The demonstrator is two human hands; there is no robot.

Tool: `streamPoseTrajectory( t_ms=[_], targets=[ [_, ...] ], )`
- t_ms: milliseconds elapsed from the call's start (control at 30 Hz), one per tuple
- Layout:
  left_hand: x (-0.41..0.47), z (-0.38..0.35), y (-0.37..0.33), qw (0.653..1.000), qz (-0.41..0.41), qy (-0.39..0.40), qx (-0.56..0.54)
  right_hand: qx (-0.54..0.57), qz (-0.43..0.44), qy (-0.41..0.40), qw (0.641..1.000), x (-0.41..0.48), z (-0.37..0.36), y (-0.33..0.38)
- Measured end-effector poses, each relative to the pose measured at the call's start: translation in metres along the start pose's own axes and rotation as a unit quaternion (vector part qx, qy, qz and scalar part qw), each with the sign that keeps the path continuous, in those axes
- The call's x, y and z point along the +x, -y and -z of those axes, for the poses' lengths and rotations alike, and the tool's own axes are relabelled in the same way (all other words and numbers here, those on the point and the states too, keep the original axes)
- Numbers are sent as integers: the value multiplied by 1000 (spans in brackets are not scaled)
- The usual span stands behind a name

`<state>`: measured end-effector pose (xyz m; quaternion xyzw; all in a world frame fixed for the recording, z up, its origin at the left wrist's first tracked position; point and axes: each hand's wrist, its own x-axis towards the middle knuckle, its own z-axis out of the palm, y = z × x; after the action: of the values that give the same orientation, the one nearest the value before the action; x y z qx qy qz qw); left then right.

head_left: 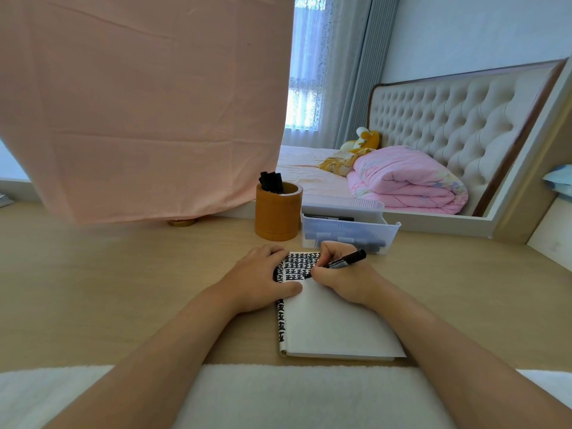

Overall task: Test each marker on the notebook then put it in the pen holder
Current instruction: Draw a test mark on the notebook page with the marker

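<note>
Black marker is held in the right grip. The fingers are curled round the barrel and the tip is down on the upper part of the notebook page. The barrel slopes up and to the right, with its rear end pointing toward the clear plastic bin.

The left grip holds nothing. Its fingers are extended and lie flat on the notebook's upper left corner, and the thumb lies across the page.

The notebook lies on the light wood surface, directly in front of the person. Its visible page is white. Rows of black marks fill the top of the page, and a strip of similar marks runs down the left edge.

The pen holder is an orange-brown cylinder. It stands upright beyond the notebook, just left of the bin. Several black markers stand in it, leaning toward its left rim.

The bin holds more dark markers. How many cannot be told through its frosted wall.

A pink cloth hangs behind the surface at left. White fabric covers the near edge between the forearms.
</note>
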<state>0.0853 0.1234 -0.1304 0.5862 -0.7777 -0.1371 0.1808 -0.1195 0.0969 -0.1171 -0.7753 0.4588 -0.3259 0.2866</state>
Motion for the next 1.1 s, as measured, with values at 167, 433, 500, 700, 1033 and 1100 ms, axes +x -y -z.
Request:
streamPoseTrajectory(
  t_ms=[167, 433, 500, 700, 1033, 1100],
  targets=[
    [0, 0, 0, 1000, 5, 3, -1, 2, 5, -19, 1000, 0, 1, 1],
    [2, -2, 2, 1000, 8, 6, 2, -5, 23, 23, 999, -1, 2, -1],
    [2, -2, 2, 1000, 9, 6, 1, -6, 26, 24, 999, -1, 3, 0],
    [0, -1, 2, 1000, 9, 5, 2, -9, 8, 21, 1000, 2, 2, 0],
    [0, 0, 2, 1000, 5, 3, -9, 91, -34, -12, 995, -3, 5, 4],
    [-1, 0, 2, 1000, 3, 3, -14, 147, -42, -6, 988, -3, 7, 4]
  ],
)
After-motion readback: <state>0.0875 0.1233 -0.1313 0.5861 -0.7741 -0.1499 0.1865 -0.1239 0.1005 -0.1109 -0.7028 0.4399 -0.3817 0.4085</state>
